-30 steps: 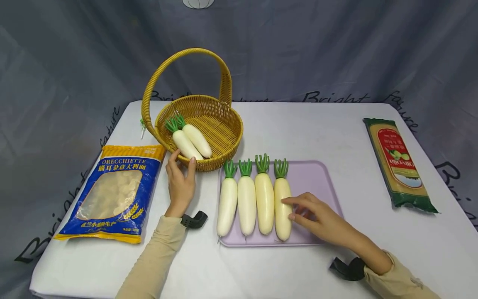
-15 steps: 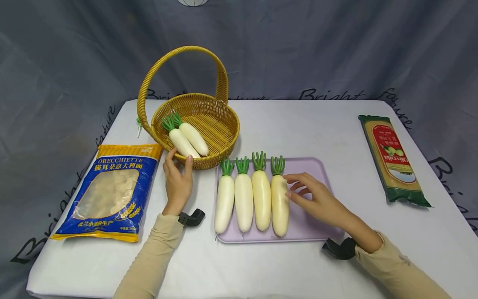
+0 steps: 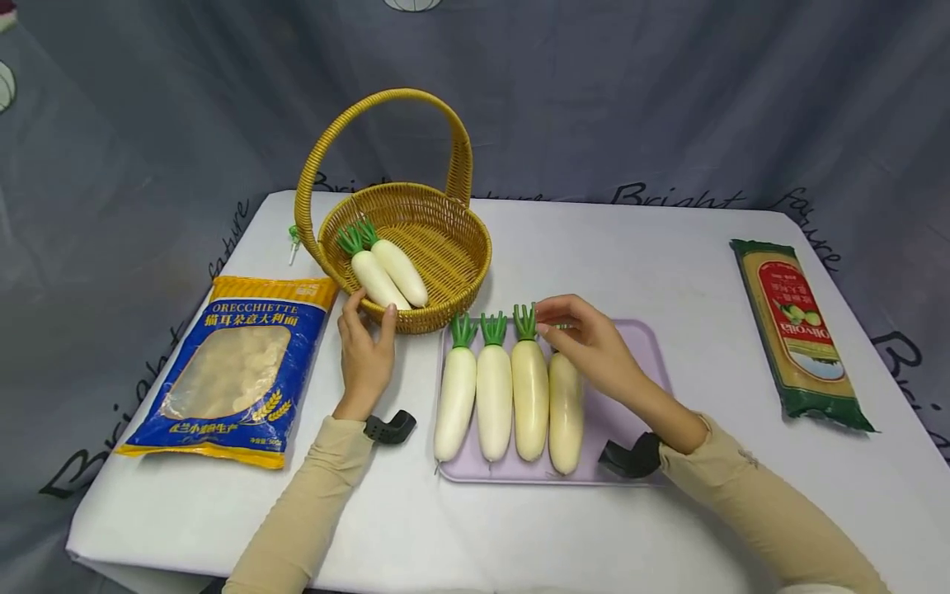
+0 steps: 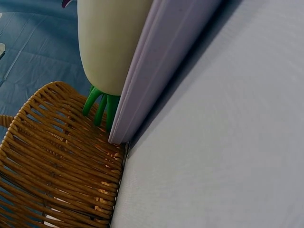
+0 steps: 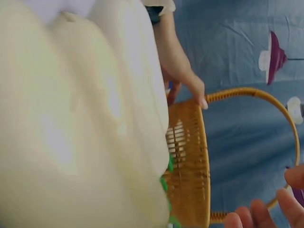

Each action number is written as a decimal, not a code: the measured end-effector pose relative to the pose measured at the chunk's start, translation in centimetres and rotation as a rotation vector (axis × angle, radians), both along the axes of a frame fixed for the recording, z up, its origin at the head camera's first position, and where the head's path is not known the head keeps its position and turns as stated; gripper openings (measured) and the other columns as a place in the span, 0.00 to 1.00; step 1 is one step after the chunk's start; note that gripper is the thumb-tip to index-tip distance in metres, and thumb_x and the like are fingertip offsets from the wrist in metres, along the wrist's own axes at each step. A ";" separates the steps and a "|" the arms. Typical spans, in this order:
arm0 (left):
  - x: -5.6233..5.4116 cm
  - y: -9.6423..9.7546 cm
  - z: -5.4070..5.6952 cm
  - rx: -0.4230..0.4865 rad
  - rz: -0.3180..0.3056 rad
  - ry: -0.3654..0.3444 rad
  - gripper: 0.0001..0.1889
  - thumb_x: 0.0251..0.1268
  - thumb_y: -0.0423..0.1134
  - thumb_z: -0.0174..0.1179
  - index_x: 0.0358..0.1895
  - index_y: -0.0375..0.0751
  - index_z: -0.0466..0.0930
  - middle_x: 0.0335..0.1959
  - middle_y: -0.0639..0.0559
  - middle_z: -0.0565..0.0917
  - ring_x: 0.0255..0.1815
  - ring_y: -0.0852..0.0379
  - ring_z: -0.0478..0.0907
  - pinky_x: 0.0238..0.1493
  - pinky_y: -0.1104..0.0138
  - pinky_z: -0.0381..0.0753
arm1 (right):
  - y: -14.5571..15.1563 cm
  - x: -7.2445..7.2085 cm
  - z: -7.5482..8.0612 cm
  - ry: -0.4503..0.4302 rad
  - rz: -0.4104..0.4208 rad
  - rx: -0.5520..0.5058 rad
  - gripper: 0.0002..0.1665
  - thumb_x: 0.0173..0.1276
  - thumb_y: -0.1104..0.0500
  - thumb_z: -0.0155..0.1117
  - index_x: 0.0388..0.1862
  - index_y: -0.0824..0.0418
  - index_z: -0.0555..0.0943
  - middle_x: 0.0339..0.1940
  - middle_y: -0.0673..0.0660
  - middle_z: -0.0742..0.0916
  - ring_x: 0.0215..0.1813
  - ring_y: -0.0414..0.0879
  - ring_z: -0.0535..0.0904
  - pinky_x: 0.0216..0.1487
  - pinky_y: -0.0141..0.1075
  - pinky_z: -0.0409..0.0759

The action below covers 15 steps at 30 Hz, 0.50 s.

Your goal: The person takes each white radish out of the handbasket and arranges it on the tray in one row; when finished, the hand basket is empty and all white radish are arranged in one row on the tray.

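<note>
My left hand rests against the near rim of the wicker basket, thumb and index fingertip spread along it. Two white radishes with green tops lie inside, at the basket's left. Several more radishes stand in a row on a lilac tray, tops pointing away from me. My right hand hovers over the upper end of the rightmost radish, mostly hiding its green top; its fingertips overlap the leaves of the neighbouring radish. In the right wrist view its fingers are spread, holding nothing.
A blue and yellow orecchiette bag lies left of my left hand. At the far right lies a green and tan packet. Behind the bag is a small green-topped stick. The basket's tall handle arches above it.
My right hand has moved up and left from the rightmost radish's body to its leafy end. The left hand stays at the basket rim. The whole head view has shifted slightly.
</note>
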<state>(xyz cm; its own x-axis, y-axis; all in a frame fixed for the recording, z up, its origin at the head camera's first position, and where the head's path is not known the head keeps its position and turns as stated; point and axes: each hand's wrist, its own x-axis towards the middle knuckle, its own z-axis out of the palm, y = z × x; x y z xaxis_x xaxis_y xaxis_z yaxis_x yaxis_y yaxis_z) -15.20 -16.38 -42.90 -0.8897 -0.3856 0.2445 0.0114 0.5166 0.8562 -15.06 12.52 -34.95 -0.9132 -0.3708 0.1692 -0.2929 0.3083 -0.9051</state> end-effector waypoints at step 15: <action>-0.2 0.0 -0.1 0.006 -0.011 0.017 0.30 0.64 0.58 0.46 0.65 0.50 0.54 0.60 0.38 0.62 0.58 0.45 0.66 0.59 0.55 0.67 | -7.4 -7.2 0.9 -0.382 0.163 -0.473 0.26 0.68 0.66 0.48 0.65 0.63 0.61 0.61 0.63 0.72 0.65 0.57 0.66 0.64 0.41 0.68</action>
